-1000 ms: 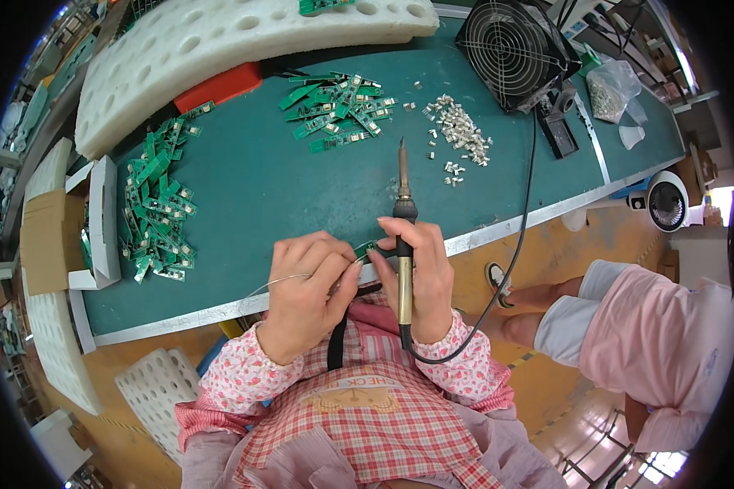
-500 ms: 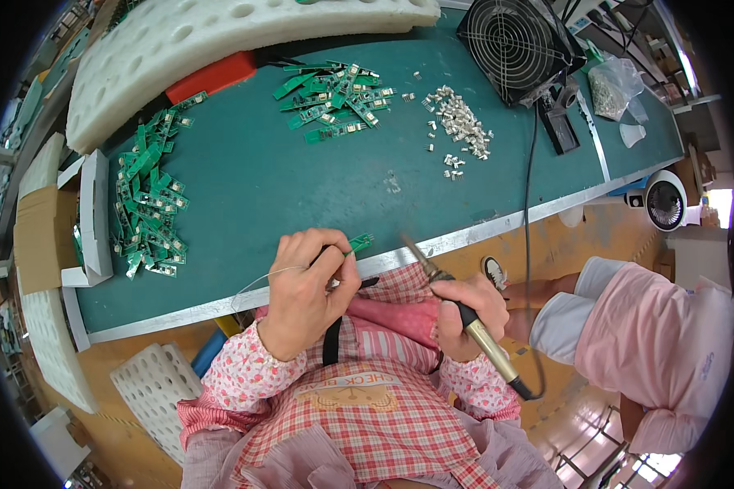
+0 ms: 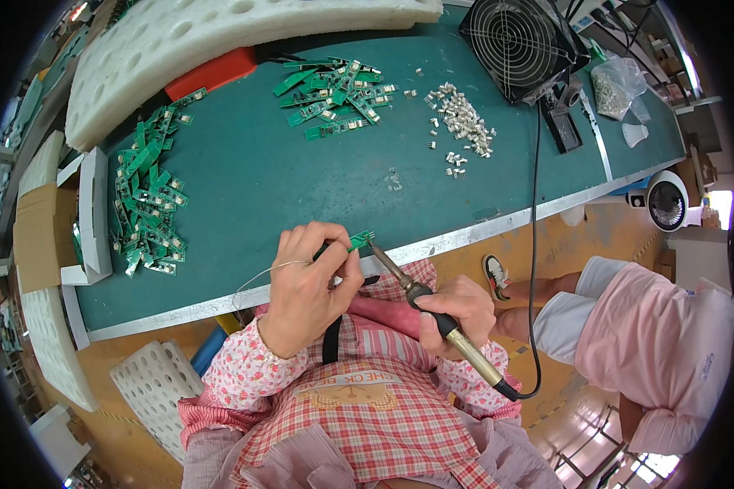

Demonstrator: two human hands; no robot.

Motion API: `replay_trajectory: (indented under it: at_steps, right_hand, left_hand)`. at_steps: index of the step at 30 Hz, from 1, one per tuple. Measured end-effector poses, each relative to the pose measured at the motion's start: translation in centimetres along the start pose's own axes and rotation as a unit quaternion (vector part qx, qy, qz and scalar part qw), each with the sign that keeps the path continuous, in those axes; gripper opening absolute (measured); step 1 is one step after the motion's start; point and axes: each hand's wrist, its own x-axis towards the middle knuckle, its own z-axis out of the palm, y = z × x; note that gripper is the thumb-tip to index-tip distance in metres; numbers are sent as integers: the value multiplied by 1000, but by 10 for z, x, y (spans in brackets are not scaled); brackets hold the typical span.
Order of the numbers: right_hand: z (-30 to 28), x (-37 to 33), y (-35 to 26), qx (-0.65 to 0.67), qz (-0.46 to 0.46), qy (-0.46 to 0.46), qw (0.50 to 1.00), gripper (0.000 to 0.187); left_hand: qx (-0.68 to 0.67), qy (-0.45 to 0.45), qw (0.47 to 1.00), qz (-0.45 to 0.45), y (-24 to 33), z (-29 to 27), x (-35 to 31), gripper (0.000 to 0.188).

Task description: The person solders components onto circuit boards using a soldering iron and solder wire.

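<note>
My left hand (image 3: 308, 281) is closed near the table's front edge, pinching a small green circuit board (image 3: 361, 240) by its fingers. A thin strand of solder wire (image 3: 261, 275) trails from the same hand toward the left. In my right hand (image 3: 458, 315) is a soldering iron (image 3: 432, 301) with a black grip and a brass-coloured rear. Its tip meets or nearly meets the pin end of the board. Fingers of the left hand hide most of the board's other end.
Green circuit boards lie in a left pile (image 3: 151, 196) and a back pile (image 3: 334, 94). Small white connectors (image 3: 463, 122) are heaped at right. A black fan (image 3: 514, 45) stands behind. The iron's cord (image 3: 535, 244) crosses the table edge. Another person (image 3: 644, 342) is at right.
My right hand has brought the soldering iron leftward, so its tip has come to the board's end. The left hand and board have barely moved.
</note>
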Motion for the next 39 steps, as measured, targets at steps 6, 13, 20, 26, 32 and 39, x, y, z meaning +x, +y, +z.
replay_trajectory:
  at_steps: [6, 13, 20, 26, 32, 39]
  right_hand:
    - [-1, 7, -1, -15, -11, -15, 1000, 25]
    - [-8, 12, 2, -60, -65, -65, 994, 12]
    - [-10, 12, 8, -41, -62, -70, 995, 12]
    - [-12, 6, 18, 1, -36, -50, 998, 9]
    - [-11, 4, 24, 72, 3, -32, 997, 12]
    - [-21, 3, 17, 126, 77, 5, 989, 11]
  left_hand:
    - [-4, 1, 1000, -1, -1, 2, 0, 10]
    - [-1, 4, 1000, -2, -1, 2, 0, 10]
    - [-2, 4, 1000, -2, -1, 2, 0, 9]
    - [2, 5, 1000, -2, -1, 2, 0, 10]
    - [3, 6, 1000, -5, -1, 2, 1, 10]
    - [1, 1, 1000, -9, -2, 1, 1, 11]
